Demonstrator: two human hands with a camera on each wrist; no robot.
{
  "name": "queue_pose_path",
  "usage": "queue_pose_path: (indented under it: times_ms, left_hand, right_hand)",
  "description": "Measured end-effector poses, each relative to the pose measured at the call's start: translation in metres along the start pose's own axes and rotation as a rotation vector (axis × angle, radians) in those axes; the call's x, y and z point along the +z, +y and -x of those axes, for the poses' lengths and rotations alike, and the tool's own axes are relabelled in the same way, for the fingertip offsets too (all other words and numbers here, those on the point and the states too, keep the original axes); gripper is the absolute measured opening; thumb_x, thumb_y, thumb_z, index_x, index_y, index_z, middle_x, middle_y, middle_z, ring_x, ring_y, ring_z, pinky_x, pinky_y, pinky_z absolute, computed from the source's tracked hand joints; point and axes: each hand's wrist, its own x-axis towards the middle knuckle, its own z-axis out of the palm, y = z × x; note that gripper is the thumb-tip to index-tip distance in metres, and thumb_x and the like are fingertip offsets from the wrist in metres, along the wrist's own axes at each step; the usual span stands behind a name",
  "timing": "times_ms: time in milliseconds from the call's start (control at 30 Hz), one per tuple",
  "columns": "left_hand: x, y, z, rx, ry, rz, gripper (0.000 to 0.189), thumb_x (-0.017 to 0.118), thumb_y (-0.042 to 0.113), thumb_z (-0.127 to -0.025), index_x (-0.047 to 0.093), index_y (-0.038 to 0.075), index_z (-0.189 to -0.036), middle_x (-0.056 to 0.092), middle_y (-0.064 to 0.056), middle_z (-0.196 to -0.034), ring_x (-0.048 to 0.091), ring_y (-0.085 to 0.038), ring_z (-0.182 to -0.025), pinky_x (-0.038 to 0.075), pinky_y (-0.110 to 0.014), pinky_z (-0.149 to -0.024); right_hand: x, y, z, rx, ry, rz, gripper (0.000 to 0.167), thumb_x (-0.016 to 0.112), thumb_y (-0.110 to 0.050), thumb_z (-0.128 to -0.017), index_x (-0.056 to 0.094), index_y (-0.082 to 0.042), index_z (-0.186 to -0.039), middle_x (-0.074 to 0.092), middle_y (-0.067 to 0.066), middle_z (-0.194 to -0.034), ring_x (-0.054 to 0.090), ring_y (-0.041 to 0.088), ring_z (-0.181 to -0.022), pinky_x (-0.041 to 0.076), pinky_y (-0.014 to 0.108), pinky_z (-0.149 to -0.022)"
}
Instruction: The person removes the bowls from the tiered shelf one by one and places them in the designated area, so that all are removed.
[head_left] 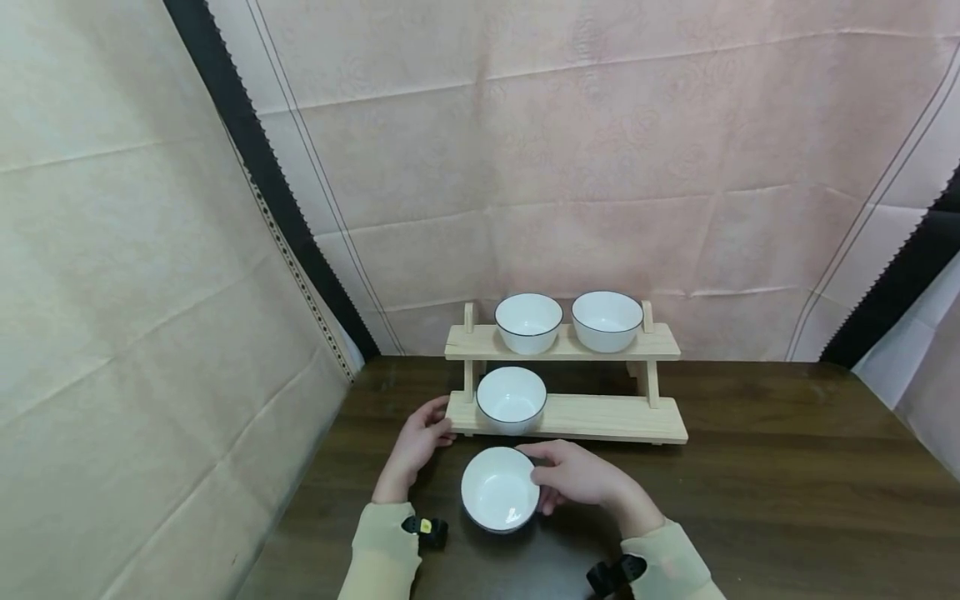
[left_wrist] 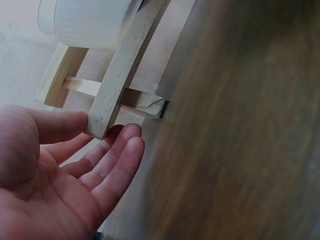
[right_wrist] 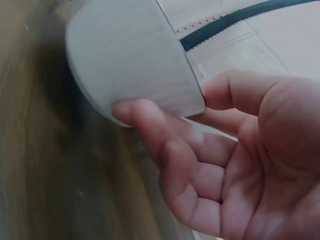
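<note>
My right hand (head_left: 581,479) holds a white bowl (head_left: 500,490) with a dark rim, in front of the two-tier wooden shelf (head_left: 600,418). In the right wrist view, the thumb is at the rim and the fingers lie against the outer wall of the bowl (right_wrist: 135,55). My left hand (head_left: 422,440) grips the left end of the lower shelf board (left_wrist: 117,85), thumb on one face and fingers behind it. A second white bowl (head_left: 512,398) sits at the left of the lower tier, just beyond the held one.
Two more white bowls, a left one (head_left: 528,323) and a right one (head_left: 607,321), stand side by side on the upper tier. The shelf rests on a dark wooden table (head_left: 780,467). Pale cloth walls (head_left: 600,167) enclose the back and sides.
</note>
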Motion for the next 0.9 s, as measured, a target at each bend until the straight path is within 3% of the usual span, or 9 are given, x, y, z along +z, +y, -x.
queue_pose_path:
  times_ms: [233, 433, 633, 900]
  left_hand:
    - [0.001, 0.0, 0.0, 0.013, 0.001, 0.004, 0.044, 0.053, 0.011, -0.103, 0.049, 0.009, -0.147, 0.06, -0.016, -0.121, 0.065, -0.027, -0.095, 0.057, -0.041, -0.086]
    - [-0.002, 0.0, 0.0, 0.008, 0.006, -0.013, 0.043, 0.052, 0.013, -0.104, 0.049, 0.01, -0.147, 0.06, -0.015, -0.122, 0.065, -0.025, -0.097, 0.056, -0.043, -0.087]
    - [-0.001, -0.002, -0.002, -0.01, 0.014, -0.031, 0.042, 0.053, 0.016, -0.104, 0.051, 0.015, -0.146, 0.06, -0.012, -0.123, 0.065, -0.025, -0.1, 0.054, -0.044, -0.09]
    - [-0.001, -0.003, 0.0, 0.003, 0.002, -0.034, 0.042, 0.052, 0.015, -0.105, 0.05, 0.013, -0.147, 0.061, -0.013, -0.123, 0.066, -0.025, -0.098, 0.055, -0.043, -0.088]
  right_hand:
    - [0.014, 0.003, -0.015, 0.036, 0.091, -0.061, 0.052, 0.055, -0.014, -0.098, 0.047, -0.001, -0.148, 0.072, 0.014, -0.073, 0.069, 0.025, -0.061, 0.051, 0.031, -0.053]
    - [0.03, 0.002, -0.028, 0.038, 0.152, -0.139, 0.049, 0.053, -0.01, -0.095, 0.052, -0.003, -0.144, 0.071, 0.017, -0.071, 0.068, 0.02, -0.058, 0.047, 0.027, -0.051]
    - [0.041, 0.0, -0.034, 0.045, 0.177, -0.174, 0.047, 0.052, -0.01, -0.094, 0.055, -0.003, -0.14, 0.071, 0.02, -0.072, 0.068, 0.02, -0.057, 0.049, 0.028, -0.05]
    - [0.048, 0.005, -0.037, 0.054, 0.173, -0.185, 0.051, 0.053, -0.01, -0.094, 0.051, -0.002, -0.145, 0.071, 0.02, -0.071, 0.068, 0.02, -0.056, 0.047, 0.027, -0.048]
